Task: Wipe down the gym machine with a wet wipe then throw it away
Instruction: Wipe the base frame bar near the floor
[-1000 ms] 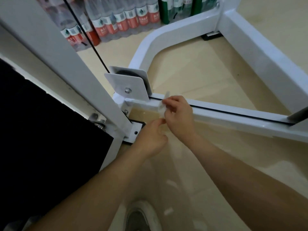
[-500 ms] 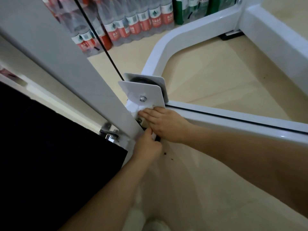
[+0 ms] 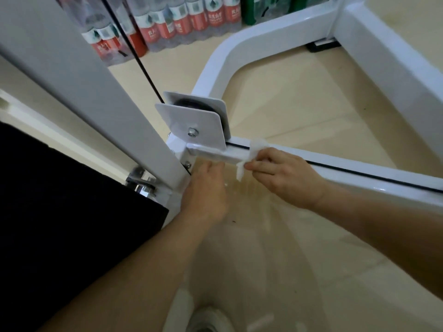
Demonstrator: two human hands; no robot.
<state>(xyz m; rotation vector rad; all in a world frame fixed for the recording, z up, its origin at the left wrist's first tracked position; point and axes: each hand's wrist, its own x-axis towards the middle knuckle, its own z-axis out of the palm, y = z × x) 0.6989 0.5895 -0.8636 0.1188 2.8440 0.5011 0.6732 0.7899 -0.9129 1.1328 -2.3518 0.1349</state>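
The gym machine's white frame fills the view. A low white rail [image 3: 335, 173] runs right from a pulley bracket [image 3: 194, 123]. A white wet wipe [image 3: 256, 146] is draped over this rail just right of the bracket. My right hand [image 3: 285, 176] pinches the wipe against the rail, with a loose end hanging below. Just left of it and below the rail is my left hand [image 3: 206, 188], fingers reaching under the rail by the upright post [image 3: 96, 92]. Whether it holds anything is hidden.
A black cable [image 3: 359, 171] lies along the rail's top and another runs up from the pulley. Packs of water bottles [image 3: 172, 20] stand on the beige floor at the back. A black padded part [image 3: 60, 200] is at left. A curved white base tube [image 3: 239, 44] lies beyond.
My right hand has slid right along the rail, away from the pulley bracket, with the wipe now visible over the rail. My left hand has stayed low by the post.
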